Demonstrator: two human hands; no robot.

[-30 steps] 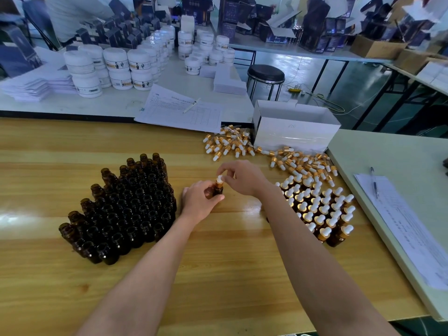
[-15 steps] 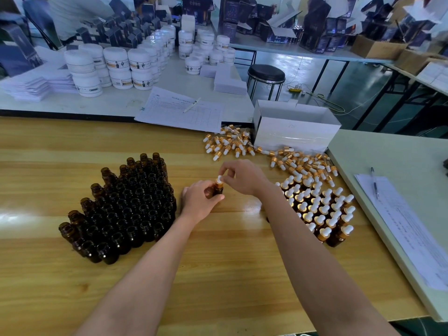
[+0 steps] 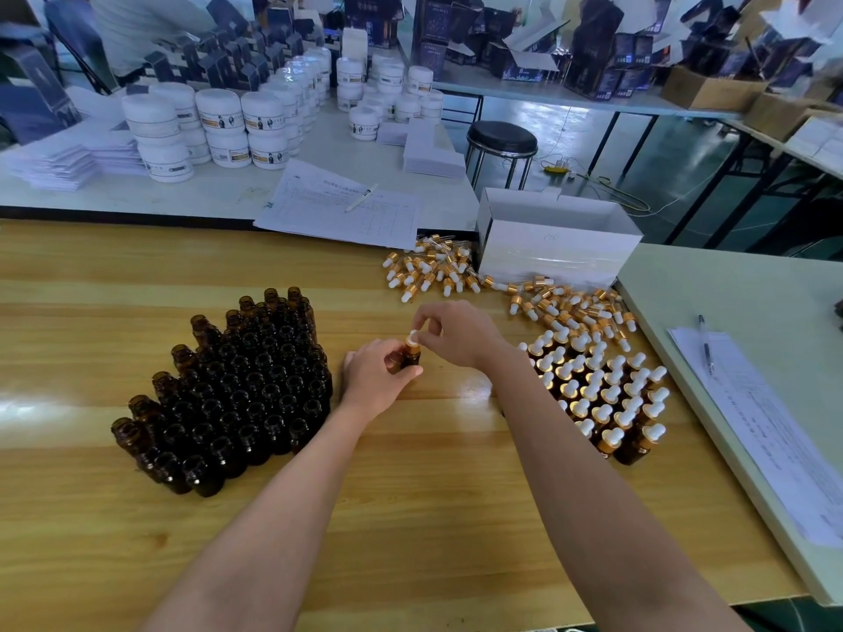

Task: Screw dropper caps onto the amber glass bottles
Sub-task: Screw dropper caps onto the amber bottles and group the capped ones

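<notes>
Amber glass bottle (image 3: 410, 361) stands upright on the wooden worktop (image 3: 410, 517), centre, between the two stocks. Left hand (image 3: 376, 380) wraps the body, fingers curled round it. Right hand (image 3: 456, 333) pinches the dropper cap (image 3: 413, 338) between thumb and forefinger, other fingers lifted clear. Cap sits on the neck; whether the thread is fully home cannot be told.

Step in hand, as judged: tightening. Method notes:
- Brace the body firmly against the worktop.
- Keep the cap square to the neck to avoid cross-threading.
- Turn at the gold collar rather than the soft white bulb.
- Stop at snug, since over-torque could crack the glass neck.

Counts:
- In work: 1 bottle, 1 cap.
- Uncapped bottles (image 3: 241, 385), left block: about 65, packed touching; exact tally not possible.
- Capped bottles (image 3: 602, 394), right block: about 35 visible, some hidden behind the right forearm.
- Loose caps (image 3: 433, 269): two heaps beside the white box (image 3: 556, 248), several dozen, overlapping, not countable.

Estimate: roughly one third done.
</notes>
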